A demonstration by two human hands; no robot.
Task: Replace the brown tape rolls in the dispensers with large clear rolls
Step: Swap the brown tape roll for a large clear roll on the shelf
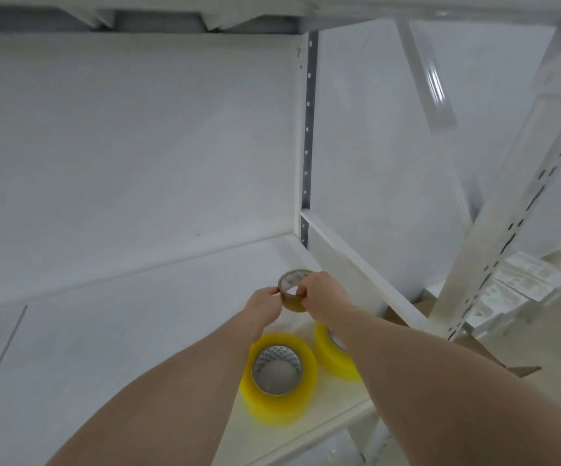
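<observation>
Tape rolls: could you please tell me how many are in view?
3: a small brown roll pinched between both hands, one yellowish roll on the shelf, another partly hidden under the right forearm.

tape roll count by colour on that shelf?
Brown, thin roll pinched between the left hand and the right hand: 1
Yellowish clear, large: 2, the nearer roll and the farther roll, partly hidden by the right forearm
Total: 3
</observation>
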